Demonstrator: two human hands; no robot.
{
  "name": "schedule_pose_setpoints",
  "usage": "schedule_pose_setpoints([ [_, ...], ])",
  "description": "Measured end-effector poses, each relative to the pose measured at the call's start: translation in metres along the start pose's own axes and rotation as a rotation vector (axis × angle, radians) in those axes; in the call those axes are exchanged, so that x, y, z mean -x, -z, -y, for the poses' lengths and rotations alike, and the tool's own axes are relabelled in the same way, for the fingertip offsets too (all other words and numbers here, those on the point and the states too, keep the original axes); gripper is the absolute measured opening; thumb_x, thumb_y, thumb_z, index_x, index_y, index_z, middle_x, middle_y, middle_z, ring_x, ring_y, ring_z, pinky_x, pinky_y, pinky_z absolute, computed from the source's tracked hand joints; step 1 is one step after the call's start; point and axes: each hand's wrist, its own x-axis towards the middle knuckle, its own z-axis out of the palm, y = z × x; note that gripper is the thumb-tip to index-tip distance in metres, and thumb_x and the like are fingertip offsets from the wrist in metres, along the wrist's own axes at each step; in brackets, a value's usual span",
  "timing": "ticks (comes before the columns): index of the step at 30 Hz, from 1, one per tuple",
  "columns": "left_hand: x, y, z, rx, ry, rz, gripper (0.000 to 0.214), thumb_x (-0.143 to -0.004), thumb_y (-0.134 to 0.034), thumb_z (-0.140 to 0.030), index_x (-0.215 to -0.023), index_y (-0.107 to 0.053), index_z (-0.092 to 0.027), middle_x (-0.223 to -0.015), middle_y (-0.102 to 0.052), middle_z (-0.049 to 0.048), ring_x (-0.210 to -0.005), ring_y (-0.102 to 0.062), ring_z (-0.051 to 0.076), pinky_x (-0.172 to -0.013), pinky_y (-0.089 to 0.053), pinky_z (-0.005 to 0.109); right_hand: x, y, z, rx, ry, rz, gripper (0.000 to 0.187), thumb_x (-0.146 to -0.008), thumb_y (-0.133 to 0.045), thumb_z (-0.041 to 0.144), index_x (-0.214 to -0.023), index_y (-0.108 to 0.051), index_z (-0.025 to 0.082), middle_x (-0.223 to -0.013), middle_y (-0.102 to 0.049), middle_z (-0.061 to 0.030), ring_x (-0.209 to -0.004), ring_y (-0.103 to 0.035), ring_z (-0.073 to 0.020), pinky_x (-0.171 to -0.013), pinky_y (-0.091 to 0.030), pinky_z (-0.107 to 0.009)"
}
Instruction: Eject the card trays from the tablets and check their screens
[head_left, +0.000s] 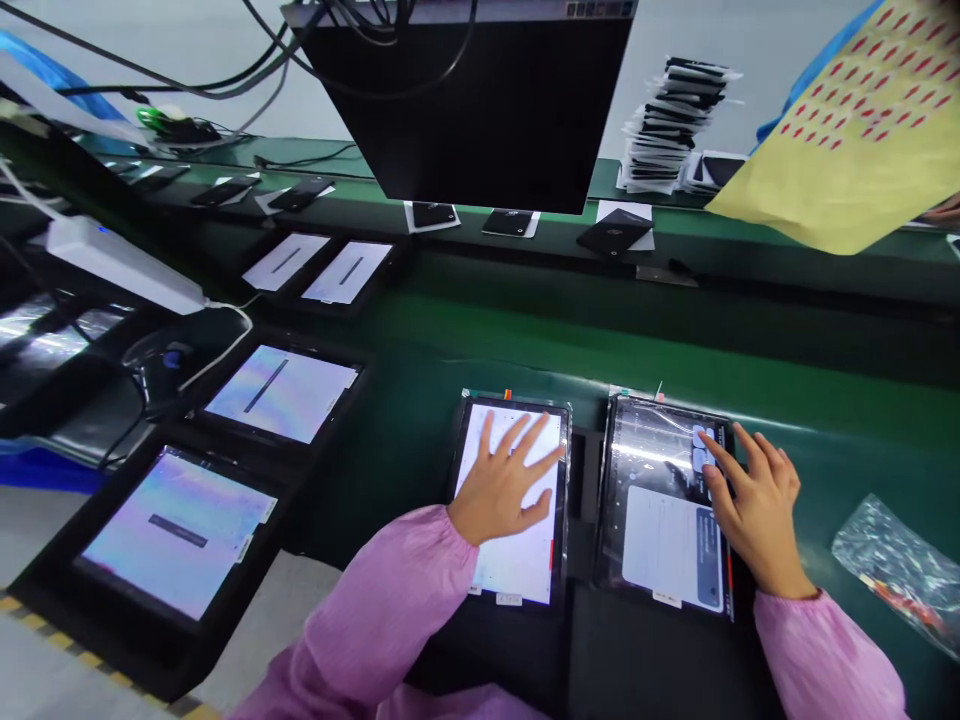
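Note:
Two tablets lie side by side on the dark bench in front of me. Over the left tablet (517, 570), which shows a bright white screen, my left hand (501, 485) is spread with fingers apart. The right tablet (652, 470) shows a dark screen with a white panel and small tiles near its right edge. My right hand (757, 500) reaches across that edge, index finger at the tiles, the other fingers extended and holding nothing. Whether the fingertips press the glass or hover, I cannot tell.
Lit tablets (176, 530) rest in black trays on the left, beside a barcode scanner (169, 360) and white power strip (124, 262). A monitor (480, 110) hangs at the back. A stack of flat panels (671, 125) stands behind; a clear plastic bag (900, 570) lies right.

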Motion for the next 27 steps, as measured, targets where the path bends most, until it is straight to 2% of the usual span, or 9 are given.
schedule_pose_setpoints([
  [3,0.009,0.001,0.003,-0.006,-0.067,-0.017,0.04,-0.087,-0.051,-0.044,-0.121,-0.062,-0.026,-0.147,-0.047,0.0068,-0.133,-0.042,0.027,-0.118,0.007,0.049,0.001,-0.001,-0.002,-0.01,-0.004,0.001,0.044,-0.097,-0.035,0.039,-0.126,-0.062,0.019,-0.143,-0.046,-0.0159,-0.133,-0.039,-0.037,-0.107,-0.029,-0.061],
  [5,0.024,0.008,0.016,-0.051,-0.003,-0.09,0.031,-0.085,-0.053,-0.042,-0.107,-0.069,-0.025,-0.139,-0.056,0.0057,-0.128,-0.047,0.027,-0.119,0.003,0.049,0.001,-0.001,-0.002,-0.014,-0.009,-0.001,0.043,-0.097,-0.035,0.038,-0.126,-0.062,0.019,-0.143,-0.046,-0.0157,-0.133,-0.039,-0.0371,-0.106,-0.029,-0.061],
  [8,0.044,0.021,0.039,-0.157,0.157,-0.261,0.021,-0.085,-0.054,-0.035,-0.088,-0.071,-0.023,-0.124,-0.066,0.007,-0.12,-0.053,0.028,-0.116,-0.007,0.057,0.001,-0.001,-0.003,-0.036,-0.01,-0.008,0.043,-0.097,-0.034,0.038,-0.126,-0.062,0.021,-0.143,-0.045,-0.0144,-0.133,-0.039,-0.0369,-0.106,-0.029,-0.062],
  [11,0.042,0.024,0.046,-0.179,0.207,-0.357,0.023,-0.085,-0.052,-0.032,-0.093,-0.072,-0.024,-0.122,-0.066,0.0095,-0.119,-0.052,0.03,-0.113,-0.01,0.062,0.001,0.001,-0.002,-0.079,-0.013,-0.052,0.043,-0.098,-0.033,0.037,-0.13,-0.058,0.023,-0.145,-0.044,-0.0127,-0.133,-0.039,-0.0355,-0.107,-0.028,-0.061],
  [13,0.029,0.019,0.041,-0.141,0.18,-0.314,0.029,-0.086,-0.049,-0.031,-0.105,-0.071,-0.025,-0.13,-0.061,0.0108,-0.124,-0.049,0.03,-0.113,-0.008,0.063,0.001,0.002,-0.002,-0.103,-0.022,-0.085,0.045,-0.098,-0.031,0.037,-0.133,-0.056,0.023,-0.146,-0.043,-0.0121,-0.134,-0.038,-0.0347,-0.108,-0.027,-0.061],
  [17,0.009,0.008,0.028,-0.076,0.162,-0.149,0.037,-0.086,-0.048,-0.029,-0.12,-0.064,-0.027,-0.145,-0.047,0.0101,-0.132,-0.041,0.031,-0.114,-0.001,0.062,0.003,0.003,-0.004,-0.121,-0.038,-0.106,0.047,-0.098,-0.027,0.035,-0.133,-0.055,0.022,-0.146,-0.043,-0.0112,-0.134,-0.038,-0.0341,-0.109,-0.025,-0.06],
  [21,0.009,0.006,0.027,-0.046,0.2,-0.081,0.04,-0.086,-0.049,-0.03,-0.125,-0.061,-0.031,-0.149,-0.042,0.0081,-0.134,-0.038,0.031,-0.114,0.003,0.061,0.003,0.003,-0.006,-0.127,-0.043,-0.095,0.046,-0.098,-0.028,0.035,-0.132,-0.056,0.022,-0.146,-0.043,-0.0117,-0.134,-0.037,-0.0346,-0.109,-0.026,-0.06],
  [27,0.007,0.004,0.027,-0.037,0.182,-0.02,0.04,-0.086,-0.052,-0.031,-0.124,-0.061,-0.033,-0.151,-0.04,0.006,-0.135,-0.038,0.032,-0.115,0.001,0.061,0.002,0.002,-0.004,-0.124,-0.046,-0.076,0.048,-0.098,-0.026,0.038,-0.137,-0.051,0.026,-0.147,-0.042,-0.0104,-0.135,-0.036,-0.0346,-0.108,-0.026,-0.059],
])
